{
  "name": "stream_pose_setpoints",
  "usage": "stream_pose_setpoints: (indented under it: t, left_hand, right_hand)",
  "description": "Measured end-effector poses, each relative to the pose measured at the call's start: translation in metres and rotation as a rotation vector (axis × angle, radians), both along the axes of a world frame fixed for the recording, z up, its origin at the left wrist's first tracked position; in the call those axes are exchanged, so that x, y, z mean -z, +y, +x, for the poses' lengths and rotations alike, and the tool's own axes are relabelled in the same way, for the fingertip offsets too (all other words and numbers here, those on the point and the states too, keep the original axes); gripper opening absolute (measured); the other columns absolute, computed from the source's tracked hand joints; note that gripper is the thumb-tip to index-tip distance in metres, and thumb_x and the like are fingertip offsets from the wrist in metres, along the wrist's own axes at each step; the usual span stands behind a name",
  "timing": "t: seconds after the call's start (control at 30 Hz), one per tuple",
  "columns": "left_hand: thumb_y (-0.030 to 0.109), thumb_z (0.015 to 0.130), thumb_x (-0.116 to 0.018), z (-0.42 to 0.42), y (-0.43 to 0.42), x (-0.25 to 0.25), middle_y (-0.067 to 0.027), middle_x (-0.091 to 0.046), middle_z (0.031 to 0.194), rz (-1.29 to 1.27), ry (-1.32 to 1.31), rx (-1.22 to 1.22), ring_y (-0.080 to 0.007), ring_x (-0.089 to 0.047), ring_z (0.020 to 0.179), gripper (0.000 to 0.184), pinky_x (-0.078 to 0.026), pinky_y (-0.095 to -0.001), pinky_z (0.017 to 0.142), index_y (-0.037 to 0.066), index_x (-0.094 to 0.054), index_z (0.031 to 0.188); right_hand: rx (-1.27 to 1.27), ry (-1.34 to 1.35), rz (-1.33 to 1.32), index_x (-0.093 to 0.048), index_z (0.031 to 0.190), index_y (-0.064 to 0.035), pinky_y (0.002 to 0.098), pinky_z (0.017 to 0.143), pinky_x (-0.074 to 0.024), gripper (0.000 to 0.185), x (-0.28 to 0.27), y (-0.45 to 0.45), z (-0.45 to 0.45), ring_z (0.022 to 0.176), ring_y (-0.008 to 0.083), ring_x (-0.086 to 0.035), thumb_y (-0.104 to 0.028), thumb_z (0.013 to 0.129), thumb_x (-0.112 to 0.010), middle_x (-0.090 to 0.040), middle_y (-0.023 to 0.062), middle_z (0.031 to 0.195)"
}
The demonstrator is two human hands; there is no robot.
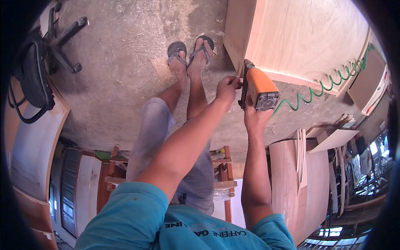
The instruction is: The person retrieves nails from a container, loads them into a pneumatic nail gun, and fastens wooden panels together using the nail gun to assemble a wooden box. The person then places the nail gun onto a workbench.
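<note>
An orange and black nail gun (pixel 262 85) is in my right hand (pixel 255 116), whose fingers are mostly hidden behind it. The tool's nose touches or nearly touches the near corner of a large pale wooden panel box (pixel 304 39). Just left of the tool, my left hand (pixel 228 89) is closed, its fingertips pinched together beside the gun's black magazine. Anything between those fingertips is too small to make out. A coiled green air hose (pixel 310 98) runs from the gun toward the upper right.
My sandalled feet (pixel 189 52) stand on the concrete floor (pixel 121 54) left of the box. A black wheeled chair (pixel 37 79) lies at the upper left. Wooden trestles (pixel 228 183) are behind my legs. Curved plywood (pixel 291 183) and thin strips stand at the lower right.
</note>
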State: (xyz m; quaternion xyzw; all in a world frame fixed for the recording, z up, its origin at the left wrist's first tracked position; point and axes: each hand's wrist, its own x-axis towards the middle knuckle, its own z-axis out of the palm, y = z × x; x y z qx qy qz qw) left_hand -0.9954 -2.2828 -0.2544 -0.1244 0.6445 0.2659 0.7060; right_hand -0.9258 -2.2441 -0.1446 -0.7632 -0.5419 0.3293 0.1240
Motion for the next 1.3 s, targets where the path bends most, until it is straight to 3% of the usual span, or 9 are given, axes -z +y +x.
stream_pose_setpoints:
  t: [0.23, 0.3, 0.47, 0.63, 0.77, 0.83, 1.1, 1.2, 1.3]
  left_hand:
    - [0.030, 0.097, -0.060, -0.057, -0.001, 0.000, -0.0060, -0.069, 0.084, -0.208, 0.088, 0.392, -0.0133, -0.061, 0.075, 0.028, -0.045, -0.0289, 0.065, 0.004, -0.066, 0.107]
    - [0.027, 0.096, -0.063, -0.068, -0.035, 0.032, -0.0047, -0.067, 0.085, -0.009, 0.164, 0.410, -0.0120, -0.060, 0.075, 0.027, -0.046, -0.0287, 0.065, 0.003, -0.065, 0.109]
    - [0.019, 0.094, -0.065, -0.088, -0.054, 0.043, -0.0010, -0.061, 0.090, -0.036, 0.278, 0.188, -0.0092, -0.056, 0.075, 0.027, -0.046, -0.0273, 0.064, 0.004, -0.062, 0.116]
    - [0.018, 0.098, -0.058, -0.118, -0.053, 0.026, 0.0005, -0.059, 0.093, -0.015, 0.149, 0.359, -0.0094, -0.054, 0.075, 0.023, -0.046, -0.0268, 0.066, 0.010, -0.058, 0.119]
    - [0.023, 0.101, -0.056, -0.158, -0.107, 0.037, -0.0002, -0.059, 0.094, 0.071, 0.195, 0.525, -0.0111, -0.055, 0.076, 0.021, -0.047, -0.0269, 0.066, 0.012, -0.058, 0.118]
    - [0.024, 0.098, -0.062, -0.193, -0.059, -0.049, -0.0018, -0.061, 0.093, 0.042, 0.199, 0.493, -0.0107, -0.057, 0.077, 0.022, -0.047, -0.0248, 0.066, 0.008, -0.059, 0.113]
    - [0.028, 0.097, -0.061, -0.382, -0.016, -0.195, -0.0021, -0.062, 0.081, 0.053, 0.542, 0.513, -0.0117, -0.059, 0.069, 0.027, -0.049, -0.0293, 0.058, 0.006, -0.059, 0.112]
    - [0.032, 0.098, -0.061, -0.422, 0.010, -0.273, -0.0009, -0.060, 0.079, 0.156, 0.517, 0.528, -0.0125, -0.057, 0.064, 0.024, -0.048, -0.0303, 0.055, 0.008, -0.063, 0.100]
    - [0.026, 0.099, -0.058, -0.474, 0.035, -0.276, 0.0009, -0.055, 0.076, 0.502, 0.613, 0.651, -0.0119, -0.054, 0.060, 0.018, -0.044, -0.0261, 0.052, 0.009, -0.059, 0.105]
  right_hand:
    - [-0.015, -0.078, -0.048, -0.070, 0.089, 0.0055, 0.0399, 0.064, -0.0522, 0.022, -0.004, 0.001, 0.000, 0.069, 0.0366, -0.069, -0.014, 0.080, -0.077, -0.069, 0.0205, 0.075]
    - [-0.014, -0.067, -0.027, -0.069, 0.086, 0.0056, 0.0400, 0.064, -0.0518, 0.023, -0.002, 0.001, 0.001, 0.068, 0.0367, -0.069, -0.015, 0.080, -0.077, -0.069, 0.0206, 0.074]
    - [-0.016, -0.048, -0.224, -0.064, 0.113, 0.0055, 0.0397, 0.083, -0.0520, 0.035, -0.010, 0.002, 0.003, 0.093, 0.0318, -0.069, -0.005, 0.081, -0.072, -0.069, 0.0210, 0.102]
    - [0.054, -0.071, -0.183, -0.068, 0.085, 0.0022, 0.0440, 0.063, -0.0514, 0.022, -0.001, -0.012, 0.009, 0.071, 0.0385, -0.069, -0.018, 0.081, -0.076, -0.069, 0.0191, 0.076]
    - [0.052, 0.021, -0.219, -0.069, 0.100, -0.0025, 0.0423, 0.069, -0.0543, 0.027, -0.026, -0.012, 0.007, 0.081, 0.0402, -0.069, -0.013, 0.076, -0.075, -0.069, 0.0210, 0.084]
    - [-0.057, 0.017, -0.276, -0.067, 0.110, -0.0070, 0.0461, 0.068, -0.0540, 0.038, -0.056, -0.015, 0.004, 0.079, 0.0408, -0.068, -0.016, 0.074, -0.074, -0.069, 0.0204, 0.081]
    - [-0.387, 0.002, -0.334, -0.062, 0.124, -0.0165, 0.0477, 0.077, -0.0530, 0.055, -0.180, 0.042, -0.003, 0.088, 0.0349, -0.070, -0.037, 0.075, -0.074, -0.072, 0.0150, 0.093]
    - [-0.377, 0.007, -0.272, -0.062, 0.126, -0.0183, 0.0477, 0.078, -0.0523, 0.055, -0.211, 0.096, -0.004, 0.089, 0.0349, -0.070, -0.035, 0.075, -0.074, -0.072, 0.0153, 0.096]
    - [-0.292, 0.034, -0.064, -0.061, 0.128, -0.0201, 0.0476, 0.078, -0.0521, 0.053, -0.248, 0.178, -0.016, 0.092, 0.0354, -0.069, -0.031, 0.078, -0.071, -0.071, 0.0170, 0.099]
